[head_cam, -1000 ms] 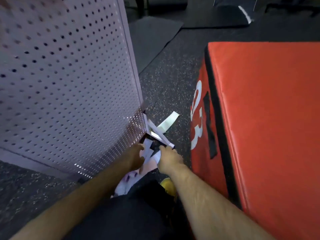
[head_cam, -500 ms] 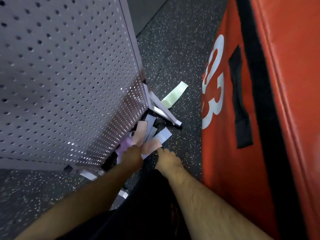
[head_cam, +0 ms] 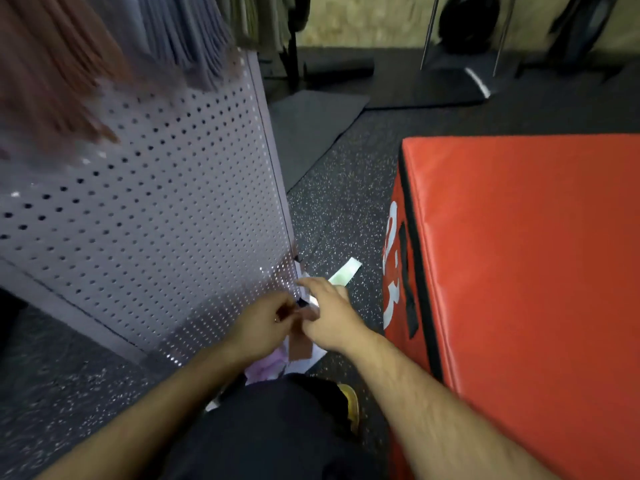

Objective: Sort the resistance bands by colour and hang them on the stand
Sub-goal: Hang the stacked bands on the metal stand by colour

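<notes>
Low by the corner of the grey pegboard stand (head_cam: 156, 202), my left hand (head_cam: 266, 323) has its fingers curled and pinches a brownish-pink band (head_cam: 299, 346) that hangs down between both hands. Beside it, my right hand (head_cam: 329, 313) stretches its fingers over the top of that band; its grip underneath is hidden. Purple and pale bands (head_cam: 266, 368) lie on the floor below the hands. A light green band (head_cam: 344, 275) lies flat on the floor just past my right hand. Orange-brown bands (head_cam: 45, 64), grey bands (head_cam: 183, 36) and olive bands (head_cam: 263, 19) hang at the top of the stand.
A big red padded box (head_cam: 519, 289) stands close on the right, leaving a narrow strip of speckled black floor (head_cam: 339, 209) between it and the stand. A dark mat (head_cam: 311, 126) lies further back. My dark-clothed leg and a yellow shoe (head_cam: 349, 403) are below the hands.
The view has lifted, so the hung bands and the back of the room show. Both hands have risen from the floor pile, and the brownish-pink band now hangs between them.
</notes>
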The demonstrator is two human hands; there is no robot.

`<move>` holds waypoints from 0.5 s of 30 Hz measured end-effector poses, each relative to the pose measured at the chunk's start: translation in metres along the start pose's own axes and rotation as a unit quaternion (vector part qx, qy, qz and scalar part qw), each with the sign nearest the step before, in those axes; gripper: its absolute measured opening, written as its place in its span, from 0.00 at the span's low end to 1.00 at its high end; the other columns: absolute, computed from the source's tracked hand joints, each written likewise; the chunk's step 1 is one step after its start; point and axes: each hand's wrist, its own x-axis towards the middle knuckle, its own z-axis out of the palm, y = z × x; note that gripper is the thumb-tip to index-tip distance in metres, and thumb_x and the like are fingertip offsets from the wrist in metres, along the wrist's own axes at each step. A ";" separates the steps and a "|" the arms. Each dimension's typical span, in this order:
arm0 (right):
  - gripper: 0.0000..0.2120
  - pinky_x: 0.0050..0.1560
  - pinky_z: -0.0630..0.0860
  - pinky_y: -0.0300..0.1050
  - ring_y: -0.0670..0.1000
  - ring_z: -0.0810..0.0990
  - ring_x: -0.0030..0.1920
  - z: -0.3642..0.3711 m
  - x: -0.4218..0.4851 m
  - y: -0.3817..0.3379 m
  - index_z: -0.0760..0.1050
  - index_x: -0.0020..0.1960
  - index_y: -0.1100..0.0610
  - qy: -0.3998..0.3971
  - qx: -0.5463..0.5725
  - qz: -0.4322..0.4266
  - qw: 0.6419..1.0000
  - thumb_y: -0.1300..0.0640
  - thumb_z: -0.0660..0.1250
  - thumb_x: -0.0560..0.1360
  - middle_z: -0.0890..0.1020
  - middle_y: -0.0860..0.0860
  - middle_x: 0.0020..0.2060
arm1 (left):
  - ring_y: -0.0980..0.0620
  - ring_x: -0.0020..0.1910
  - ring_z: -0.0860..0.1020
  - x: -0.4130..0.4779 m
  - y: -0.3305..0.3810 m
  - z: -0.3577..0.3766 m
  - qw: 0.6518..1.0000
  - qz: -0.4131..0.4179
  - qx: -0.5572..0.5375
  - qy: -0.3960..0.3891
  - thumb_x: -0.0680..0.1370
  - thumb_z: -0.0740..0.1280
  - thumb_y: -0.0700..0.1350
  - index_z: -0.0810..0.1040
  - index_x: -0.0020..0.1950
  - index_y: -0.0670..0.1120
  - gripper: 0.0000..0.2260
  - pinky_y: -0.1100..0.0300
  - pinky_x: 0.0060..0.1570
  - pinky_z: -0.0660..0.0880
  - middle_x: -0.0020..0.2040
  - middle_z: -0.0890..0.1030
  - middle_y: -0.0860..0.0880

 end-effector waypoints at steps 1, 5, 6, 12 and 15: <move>0.29 0.67 0.67 0.38 0.50 0.65 0.68 -0.017 -0.006 -0.015 0.70 0.72 0.46 -0.009 0.016 -0.007 1.000 0.59 0.65 0.72 0.71 0.51 0.69 | 0.54 0.42 0.79 -0.004 0.016 -0.015 1.000 0.018 -0.005 0.011 0.77 0.70 0.46 0.78 0.44 0.53 0.04 0.55 0.43 0.75 0.42 0.80 0.53; 0.07 0.39 0.78 0.42 0.46 0.80 0.40 -0.079 -0.034 -0.070 0.78 0.47 0.48 -0.021 0.053 -0.038 0.998 0.54 0.67 0.69 0.81 0.50 0.45 | 0.59 0.50 0.73 -0.024 0.080 -0.072 0.997 0.058 -0.007 0.051 0.78 0.71 0.46 0.78 0.46 0.47 0.05 0.70 0.51 0.68 0.51 0.72 0.53; 0.06 0.42 0.79 0.48 0.46 0.80 0.40 -0.094 -0.041 -0.083 0.77 0.46 0.48 -0.009 0.037 -0.059 0.998 0.51 0.67 0.69 0.81 0.48 0.42 | 0.59 0.52 0.72 -0.031 0.098 -0.086 0.996 0.071 -0.007 0.052 0.78 0.69 0.49 0.77 0.47 0.46 0.07 0.69 0.53 0.68 0.52 0.71 0.52; 0.05 0.42 0.74 0.48 0.46 0.77 0.39 -0.172 -0.086 -0.163 0.74 0.46 0.50 0.041 0.032 -0.164 0.985 0.50 0.69 0.78 0.80 0.49 0.41 | 0.59 0.33 0.73 -0.081 0.192 -0.163 0.989 0.073 -0.090 0.088 0.81 0.65 0.48 0.73 0.47 0.44 0.08 0.60 0.37 0.69 0.36 0.77 0.52; 0.06 0.35 0.73 0.43 0.46 0.76 0.34 -0.201 -0.097 -0.206 0.73 0.54 0.49 0.037 0.116 -0.186 0.975 0.53 0.67 0.79 0.80 0.53 0.42 | 0.54 0.37 0.77 -0.103 0.226 -0.191 0.978 0.105 -0.149 0.101 0.82 0.66 0.46 0.69 0.56 0.42 0.10 0.54 0.43 0.74 0.41 0.79 0.47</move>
